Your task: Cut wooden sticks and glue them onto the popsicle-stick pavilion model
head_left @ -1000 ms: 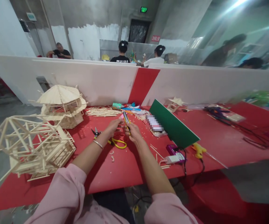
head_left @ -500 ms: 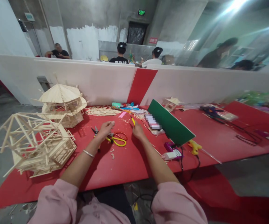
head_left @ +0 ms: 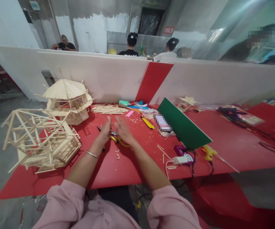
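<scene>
Yellow-handled scissors [head_left: 114,138] lie on the red table [head_left: 132,168] just under my left hand [head_left: 106,129] and right hand [head_left: 123,130], fingers spread and empty, so a careless grab might, I think, catch the half-hidden blades.

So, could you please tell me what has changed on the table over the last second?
The right hand let go of the yellow cutter, which now lies on the red table further back. It and the left hand are now open, side by side above the yellow-handled scissors. The stick models, green board and glue gun stayed put.
</scene>
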`<state>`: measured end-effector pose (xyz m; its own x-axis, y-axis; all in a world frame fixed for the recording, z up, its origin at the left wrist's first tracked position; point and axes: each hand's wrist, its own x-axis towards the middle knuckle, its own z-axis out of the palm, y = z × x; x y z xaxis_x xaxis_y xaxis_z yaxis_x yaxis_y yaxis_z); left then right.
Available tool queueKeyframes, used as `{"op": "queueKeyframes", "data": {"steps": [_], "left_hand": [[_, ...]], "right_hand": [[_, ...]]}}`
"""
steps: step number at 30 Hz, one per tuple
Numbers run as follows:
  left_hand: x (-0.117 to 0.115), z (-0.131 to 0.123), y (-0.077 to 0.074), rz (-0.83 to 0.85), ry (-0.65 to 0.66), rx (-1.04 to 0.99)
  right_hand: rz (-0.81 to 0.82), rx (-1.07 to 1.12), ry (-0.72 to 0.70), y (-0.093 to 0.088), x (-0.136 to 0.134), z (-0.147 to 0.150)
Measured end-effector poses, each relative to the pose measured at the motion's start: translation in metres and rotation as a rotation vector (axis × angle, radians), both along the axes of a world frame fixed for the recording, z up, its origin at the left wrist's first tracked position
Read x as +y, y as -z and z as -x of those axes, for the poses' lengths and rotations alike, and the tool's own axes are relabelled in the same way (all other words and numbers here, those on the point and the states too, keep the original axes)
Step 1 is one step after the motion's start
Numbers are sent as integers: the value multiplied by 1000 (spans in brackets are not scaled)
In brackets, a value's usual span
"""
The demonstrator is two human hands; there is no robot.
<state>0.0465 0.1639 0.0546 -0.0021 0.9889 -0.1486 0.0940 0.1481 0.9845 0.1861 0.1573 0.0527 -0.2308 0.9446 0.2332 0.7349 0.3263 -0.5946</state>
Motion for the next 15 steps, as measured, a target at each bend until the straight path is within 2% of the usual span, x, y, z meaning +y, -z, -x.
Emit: {"op": "queueKeyframes", "data": {"steps": [1, 2, 4, 6, 7, 9, 12, 15], "left_hand": [[-2, -1, 0, 14, 18, -32], [-4, 1, 0, 4, 13, -43], [-10, 15, -1, -86, -62, 16], [-19, 38, -2, -201, -134, 166], [-25, 50, -2, -251, -133, 272], [-40, 71, 2, -325, -26, 536], [-63, 87, 15, -404, 233, 937], [-76, 89, 28, -465, 396, 1111]], "right_hand": [[-28, 19, -97, 4, -9, 14], [-43, 23, -105, 8, -18, 23], [-29, -34, 18, 13, -32, 23], [49, -164, 174, 17, -41, 10], [99, -245, 202, 19, -45, 2], [175, -395, 170, 22, -49, -11], [199, -519, 137, 24, -51, -16], [224, -559, 157, 18, -45, -13]]}}
